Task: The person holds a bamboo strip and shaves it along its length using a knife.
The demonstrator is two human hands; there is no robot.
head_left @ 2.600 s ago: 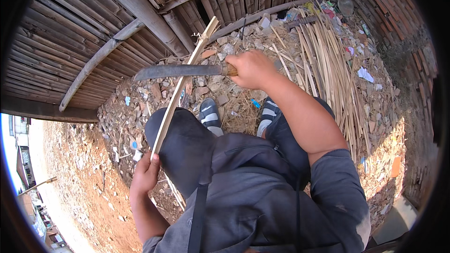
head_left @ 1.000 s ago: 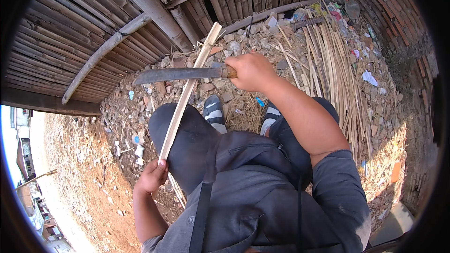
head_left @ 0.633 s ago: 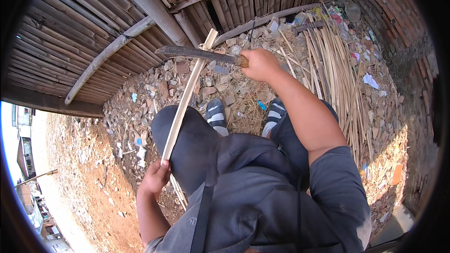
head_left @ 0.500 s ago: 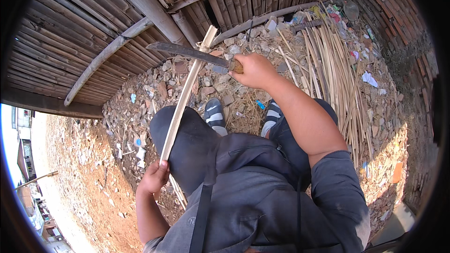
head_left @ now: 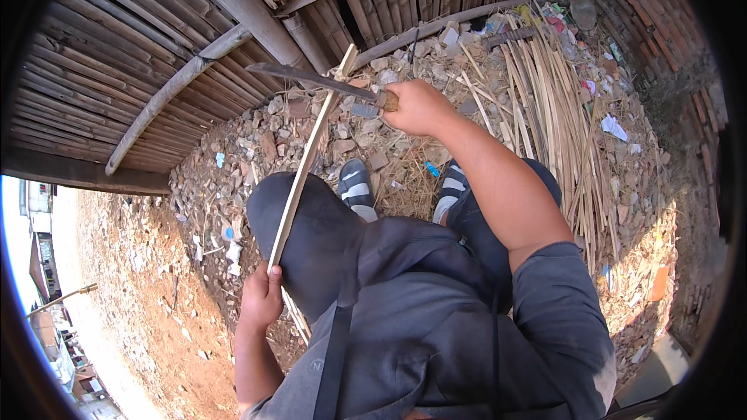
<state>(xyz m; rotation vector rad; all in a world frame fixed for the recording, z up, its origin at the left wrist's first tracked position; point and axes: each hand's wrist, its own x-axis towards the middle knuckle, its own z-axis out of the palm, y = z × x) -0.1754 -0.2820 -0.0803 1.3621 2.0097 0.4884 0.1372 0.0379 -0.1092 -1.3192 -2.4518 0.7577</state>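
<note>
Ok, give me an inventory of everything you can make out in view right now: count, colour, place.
long slim woody strip: one, pale, held near its lower end by the left hand
long curved-blade knife: one, dark blade, brown handle, across the strip's far end
pile of thin woody strips: many, pale, ground on the right
slatted wall: one, brown-grey, upper left
brick wall: one, reddish, far right
rubble: uncountable, grey-brown, around the feet
small plastic-looking piece: one, blue, between the feet
crumpled scrap: one, white, right of the pile
sandals: two, dark with pale bands, on the feet
left hand: one, lower left
right hand: one, on the knife handle
</note>
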